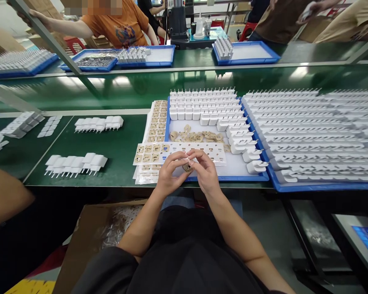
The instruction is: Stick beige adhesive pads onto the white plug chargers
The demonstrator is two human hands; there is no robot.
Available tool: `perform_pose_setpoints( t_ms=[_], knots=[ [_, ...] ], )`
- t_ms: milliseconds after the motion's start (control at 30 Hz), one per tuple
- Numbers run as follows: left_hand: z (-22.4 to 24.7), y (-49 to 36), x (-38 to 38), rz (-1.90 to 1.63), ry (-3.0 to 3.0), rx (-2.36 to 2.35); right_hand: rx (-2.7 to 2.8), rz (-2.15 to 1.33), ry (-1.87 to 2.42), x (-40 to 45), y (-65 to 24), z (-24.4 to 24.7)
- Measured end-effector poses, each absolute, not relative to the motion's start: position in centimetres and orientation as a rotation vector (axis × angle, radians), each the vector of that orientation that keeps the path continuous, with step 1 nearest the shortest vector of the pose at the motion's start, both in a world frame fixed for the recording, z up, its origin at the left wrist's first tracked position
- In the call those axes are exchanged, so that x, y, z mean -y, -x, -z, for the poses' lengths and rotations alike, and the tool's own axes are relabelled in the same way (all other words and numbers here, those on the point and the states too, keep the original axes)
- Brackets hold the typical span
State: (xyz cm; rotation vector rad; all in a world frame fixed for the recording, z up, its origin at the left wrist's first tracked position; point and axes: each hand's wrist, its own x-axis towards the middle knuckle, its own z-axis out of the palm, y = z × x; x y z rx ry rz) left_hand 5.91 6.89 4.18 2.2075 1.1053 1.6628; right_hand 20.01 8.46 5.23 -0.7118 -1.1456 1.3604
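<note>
Green counter space fills the workshop, a co-worker in orange beyond it, and carries a blue tray of white plugs. Left hand and right hand together pinch a small tan piece between their fingertips, neither clearly nearer, at the near edge of a label sheet; its long axis is too small to tell.

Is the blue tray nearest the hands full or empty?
Neither, partly full: the blue tray holds white plugs and tan pieces, but its pale bottom shows.
</note>
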Motion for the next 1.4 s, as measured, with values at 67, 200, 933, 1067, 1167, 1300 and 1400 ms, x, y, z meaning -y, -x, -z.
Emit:
perform_pose_setpoints(
  t_ms=[67, 200, 933, 1067, 1167, 1300, 1400],
  knots=[
    [-4.2, -5.8, -6.9, -1.671, -2.184, -1.085, 1.1, -1.395, 0.692, -8.5, -20.0, -5.2],
    [-4.0, -5.7, -6.9, -1.665, -2.117, -1.055, 1.072, -1.449, 0.663, -8.7, -20.3, -5.1],
    [-3.7, -5.5, -6.7, -1.573, -1.976, -1.024, 1.66, -1.041, 0.837, -9.6, -23.5, -6.8],
    [-3.7, -5.5, -6.7, -1.536, -1.943, -1.123, 1.886, -0.623, 0.763, -9.5, -23.6, -7.5],
    [-3.6, -5.5, -6.8, -1.499, -1.799, -1.17, 1.92, -0.562, 0.685, -8.9, -23.7, -7.8],
    [-3.5, -5.3, -7.0, -1.473, -1.654, -1.194, 1.682, -0.579, 0.887, -10.8, -24.2, -8.1],
    [-3.4, -5.4, -7.0, -1.496, -1.632, -1.185, 1.716, -0.429, 1.216, -14.3, -24.6, -7.9]
  ],
)
